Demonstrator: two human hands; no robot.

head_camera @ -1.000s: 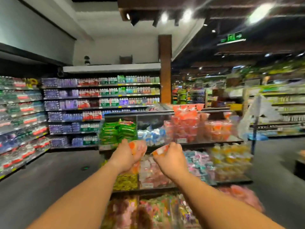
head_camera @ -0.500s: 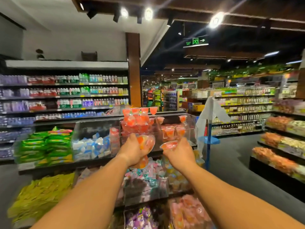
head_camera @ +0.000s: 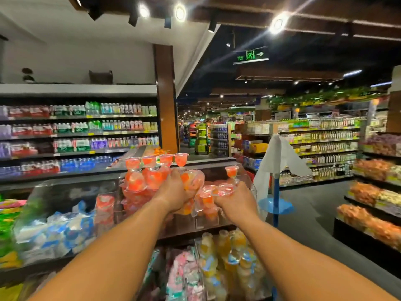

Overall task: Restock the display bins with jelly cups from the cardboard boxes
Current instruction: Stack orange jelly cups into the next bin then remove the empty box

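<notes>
Fingers of the left hand (head_camera: 176, 193) are curled round a cluster of orange jelly cups (head_camera: 191, 181), gripping them at the front of the clear display bin (head_camera: 208, 222) on the upper shelf; the fingertips themselves are hidden behind the cups. Just to its right, the right hand (head_camera: 235, 200) also has its fingers bent, holding a few red-and-clear jelly cups (head_camera: 213, 191) by their rims over the same bin, and the two hands are nearly touching. That bin holds a heap of orange and red cups that rises above its front wall. Along the ledge behind it, a row of four cups (head_camera: 155, 161) stands upright on top of other stacked cups, and a single cup (head_camera: 231, 171) stands apart to the right. Left of the orange bin, another clear bin (head_camera: 54, 227) holds blue-and-white packets, and beyond it at the frame's edge lie green packets, blurred. On the shelf below, bins hold yellow cups (head_camera: 230, 255) and pink-and-white ones (head_camera: 184, 270). A blue pole with white plastic bags (head_camera: 280, 161) draped over it stands just right of the display. Shelves of bottled drinks (head_camera: 82, 131) line the wall on the left.
</notes>
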